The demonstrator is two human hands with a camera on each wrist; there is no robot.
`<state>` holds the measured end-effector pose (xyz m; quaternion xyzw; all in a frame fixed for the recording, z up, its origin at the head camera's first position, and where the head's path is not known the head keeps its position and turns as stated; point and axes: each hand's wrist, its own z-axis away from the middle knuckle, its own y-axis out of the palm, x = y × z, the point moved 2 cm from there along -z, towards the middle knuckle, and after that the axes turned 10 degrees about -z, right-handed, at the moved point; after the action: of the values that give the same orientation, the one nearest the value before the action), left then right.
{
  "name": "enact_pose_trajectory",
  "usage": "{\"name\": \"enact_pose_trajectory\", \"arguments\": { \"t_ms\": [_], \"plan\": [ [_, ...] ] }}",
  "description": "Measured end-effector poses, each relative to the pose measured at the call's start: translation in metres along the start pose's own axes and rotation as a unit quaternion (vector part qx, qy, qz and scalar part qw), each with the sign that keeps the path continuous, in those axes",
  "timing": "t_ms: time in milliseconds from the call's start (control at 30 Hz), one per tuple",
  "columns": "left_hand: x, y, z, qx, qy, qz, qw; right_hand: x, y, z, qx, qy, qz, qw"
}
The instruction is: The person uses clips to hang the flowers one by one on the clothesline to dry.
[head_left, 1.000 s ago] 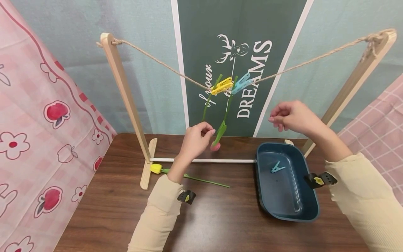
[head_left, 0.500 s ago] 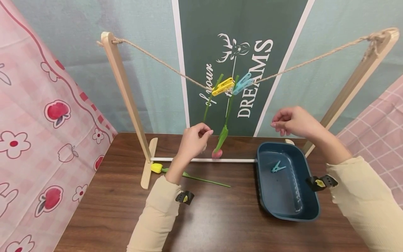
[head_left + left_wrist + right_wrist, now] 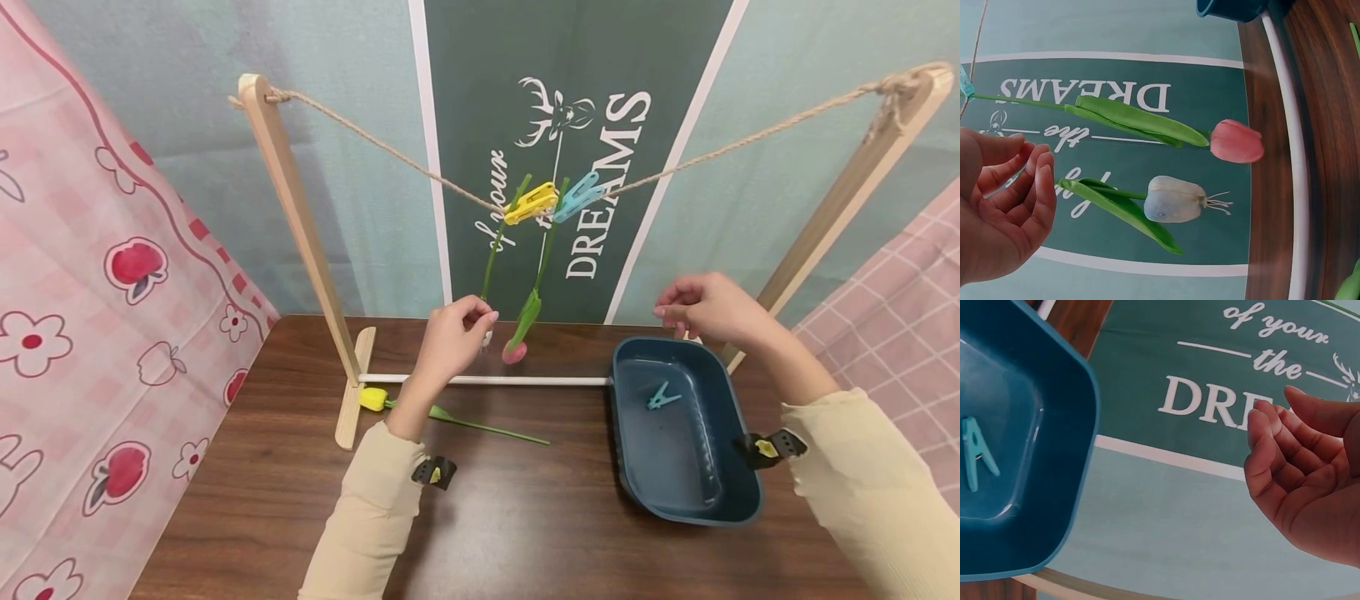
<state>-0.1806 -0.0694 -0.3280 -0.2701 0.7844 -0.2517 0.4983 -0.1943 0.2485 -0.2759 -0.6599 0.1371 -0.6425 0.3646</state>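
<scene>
Two artificial tulips hang head-down from a rope. A yellow clothespin [image 3: 530,203] clips the white tulip [image 3: 1175,199], and a blue clothespin [image 3: 577,197] clips the pink tulip [image 3: 514,352]. My left hand [image 3: 455,337] is beside the white tulip, its fingers loosely curled with nothing seen between them; in the head view it covers most of that bloom. My right hand [image 3: 714,310] hovers above the far end of a dark blue basin [image 3: 621,450], fingers loosely bent and holding nothing. Inside the basin lies another blue clothespin [image 3: 662,397].
A yellow tulip [image 3: 372,399] lies on the wooden table [image 3: 525,508], partly behind my left forearm. Wooden posts [image 3: 300,225] at either side carry the sagging rope [image 3: 390,155]. A white rod [image 3: 532,381] runs low between them. Printed curtains surround the table.
My left hand has drawn slightly left, away from the pink tulip, which sways a little. The right hand has sunk slightly toward the basin. Both clothespins on the rope stay in place.
</scene>
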Motion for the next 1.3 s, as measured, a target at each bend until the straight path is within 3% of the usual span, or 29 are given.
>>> {"name": "enact_pose_trajectory", "arguments": {
  "t_ms": [367, 800, 1300],
  "plan": [
    [0.013, -0.002, 0.005, -0.002, -0.018, 0.003, 0.9998, -0.028, 0.007, 0.007, 0.012, 0.011, -0.02, 0.9997],
    [0.034, -0.002, 0.016, 0.013, -0.068, 0.003, 0.9976, -0.071, 0.019, 0.015, 0.025, 0.032, -0.044, 0.9982],
    [0.056, 0.0, 0.027, 0.004, -0.082, 0.004, 0.9966, -0.11, 0.03, 0.017, 0.035, 0.071, -0.092, 0.9926]
  ]
}}
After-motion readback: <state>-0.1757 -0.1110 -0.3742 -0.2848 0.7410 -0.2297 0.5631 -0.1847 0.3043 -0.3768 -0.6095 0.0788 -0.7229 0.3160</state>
